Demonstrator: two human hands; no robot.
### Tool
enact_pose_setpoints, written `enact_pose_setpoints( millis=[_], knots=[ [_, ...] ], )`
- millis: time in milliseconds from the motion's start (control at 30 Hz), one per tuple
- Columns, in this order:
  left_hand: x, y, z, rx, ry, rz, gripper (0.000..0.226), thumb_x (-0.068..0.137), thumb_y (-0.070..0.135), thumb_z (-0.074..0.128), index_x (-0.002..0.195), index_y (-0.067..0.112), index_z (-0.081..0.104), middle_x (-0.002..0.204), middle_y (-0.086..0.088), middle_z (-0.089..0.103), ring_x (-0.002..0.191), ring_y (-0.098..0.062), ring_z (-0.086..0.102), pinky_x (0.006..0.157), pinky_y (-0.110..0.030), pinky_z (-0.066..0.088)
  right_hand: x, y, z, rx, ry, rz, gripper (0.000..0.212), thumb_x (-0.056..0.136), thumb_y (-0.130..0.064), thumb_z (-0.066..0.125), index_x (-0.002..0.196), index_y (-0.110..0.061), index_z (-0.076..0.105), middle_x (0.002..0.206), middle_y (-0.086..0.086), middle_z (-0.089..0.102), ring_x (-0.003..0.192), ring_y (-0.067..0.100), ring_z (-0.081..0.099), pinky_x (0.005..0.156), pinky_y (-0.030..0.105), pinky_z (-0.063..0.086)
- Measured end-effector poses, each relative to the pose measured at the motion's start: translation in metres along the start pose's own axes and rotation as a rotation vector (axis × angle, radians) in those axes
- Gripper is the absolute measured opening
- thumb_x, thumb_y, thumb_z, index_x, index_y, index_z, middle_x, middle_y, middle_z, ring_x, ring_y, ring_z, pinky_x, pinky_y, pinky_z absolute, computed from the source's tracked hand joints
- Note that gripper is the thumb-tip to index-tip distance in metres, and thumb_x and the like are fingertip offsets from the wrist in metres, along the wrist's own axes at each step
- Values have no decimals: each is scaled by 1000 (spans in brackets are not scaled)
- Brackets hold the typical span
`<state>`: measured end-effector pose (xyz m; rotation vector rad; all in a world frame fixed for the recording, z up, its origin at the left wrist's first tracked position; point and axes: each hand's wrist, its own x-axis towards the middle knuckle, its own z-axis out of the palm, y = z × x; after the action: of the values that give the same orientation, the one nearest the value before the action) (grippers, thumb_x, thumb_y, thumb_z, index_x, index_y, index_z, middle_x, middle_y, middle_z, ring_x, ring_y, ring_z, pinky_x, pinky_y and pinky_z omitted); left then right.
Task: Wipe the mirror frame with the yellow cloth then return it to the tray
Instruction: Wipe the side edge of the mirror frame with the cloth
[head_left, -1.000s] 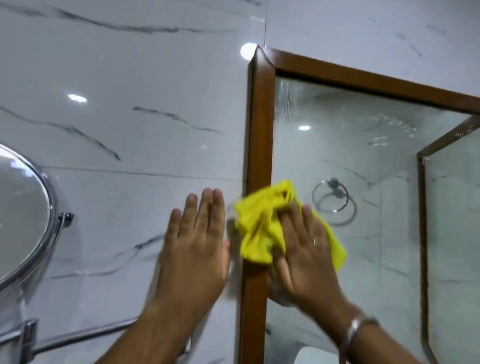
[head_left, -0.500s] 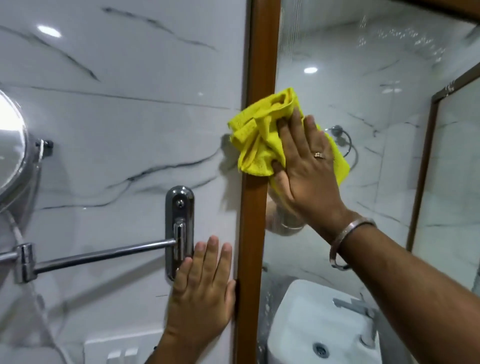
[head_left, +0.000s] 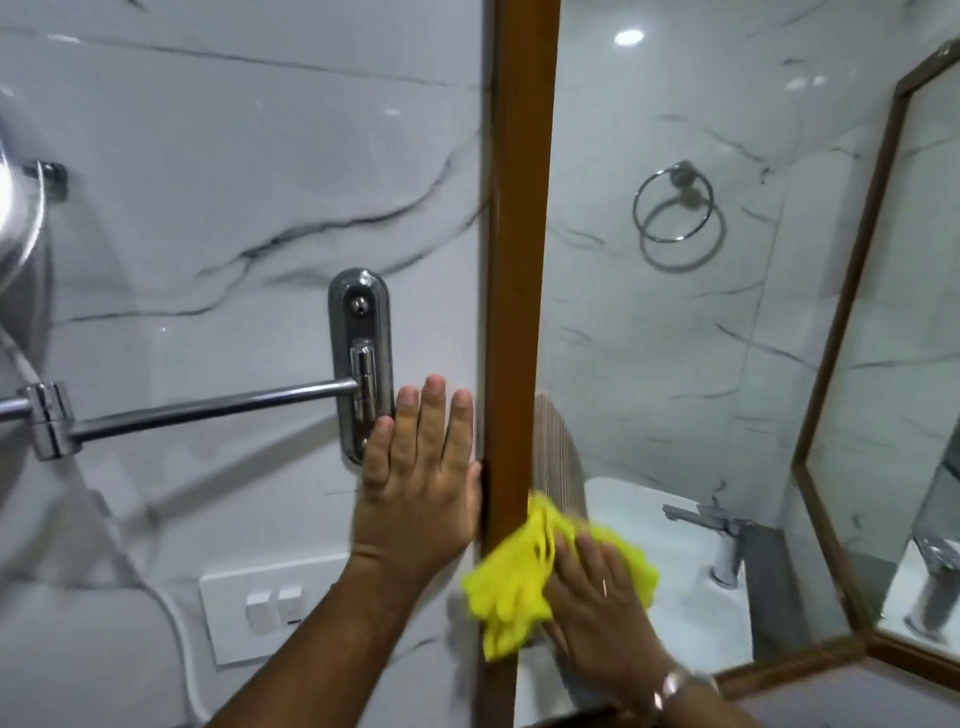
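A brown wooden mirror frame (head_left: 519, 260) runs vertically down the middle of the view. My right hand (head_left: 597, 603) presses a crumpled yellow cloth (head_left: 514, 582) flat against the lower part of that frame and the mirror glass beside it; the cloth is blurred. Left of the frame, my left hand (head_left: 421, 483) lies flat on the white marble wall, fingers spread and pointing up, its edge touching the frame. No tray is in view.
A chrome wall bracket (head_left: 359, 364) with a swing arm (head_left: 208, 410) sits just left of my left hand, leading to a round mirror (head_left: 21, 249) at the left edge. A white switch plate (head_left: 270, 608) is below. The mirror reflects a sink, tap and towel ring.
My right hand has slid the yellow cloth down the frame from upper to lower part. The view has tilted downward. My left hand stays flat on the wall beside the frame.
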<state>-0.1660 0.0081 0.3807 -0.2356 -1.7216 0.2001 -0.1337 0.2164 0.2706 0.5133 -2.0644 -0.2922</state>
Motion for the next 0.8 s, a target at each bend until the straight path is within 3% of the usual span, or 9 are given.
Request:
enact_pose_setpoints(
  millis=[67,200,333,433,500,567,633,733,800],
  knots=[
    [-1,-1,-1,3,4,6,64,99,39,37,153,5,36,159,-21,23,145,-38,28,119,-49,10,64,21,-28,89,148,83,51,97,-44,24,137,-16,38,163,8,-3,150,29,-4,112,48,21],
    [-1,-1,0,-13,16,7,65,99,39,39,154,5,38,160,-22,20,146,-39,26,121,-48,7,178,68,-84,105,330,299,62,95,-41,33,150,-13,23,158,17,23,148,30,12,118,45,16],
    [-3,-1,3,-21,14,11,67,100,39,34,158,4,28,162,-22,14,147,-40,24,122,-49,4,167,59,-68,147,387,307,65,93,-37,38,152,-16,19,161,13,16,150,30,6,121,46,9],
    [-4,-1,4,-4,17,36,71,100,41,36,158,3,22,161,-21,14,146,-41,25,122,-49,4,77,12,-15,177,253,296,65,92,-37,37,152,-18,18,163,6,-5,150,31,-3,122,44,0],
    [-4,-1,3,6,8,29,69,101,40,37,158,3,25,161,-22,13,147,-41,23,122,-49,3,-7,-25,23,100,56,209,52,97,-40,26,140,-17,43,163,8,-7,150,36,0,121,45,1],
    [-3,-1,1,12,-2,13,67,101,39,35,157,3,27,161,-22,13,149,-40,21,121,-49,3,-82,-53,50,-20,-208,128,55,98,-40,20,116,-20,68,160,16,14,147,41,8,117,49,11],
    [-2,0,-2,36,-4,22,68,100,39,36,157,3,28,160,-22,14,150,-37,18,121,-49,3,-115,-70,60,-42,-324,134,53,96,-37,22,109,-21,70,137,14,41,148,40,2,118,49,9],
    [-1,0,-3,35,-21,23,71,98,40,41,157,3,24,160,-22,11,150,-39,17,120,-49,3,-93,-60,49,24,-265,127,45,99,-39,18,121,-19,52,132,14,50,149,37,-1,119,47,5],
    [-1,0,-4,20,-28,12,74,98,42,43,157,3,23,161,-22,8,150,-39,16,121,-49,0,-43,-36,26,93,-90,113,47,99,-43,18,127,-18,47,152,13,35,149,34,-3,118,45,6]
  ],
)
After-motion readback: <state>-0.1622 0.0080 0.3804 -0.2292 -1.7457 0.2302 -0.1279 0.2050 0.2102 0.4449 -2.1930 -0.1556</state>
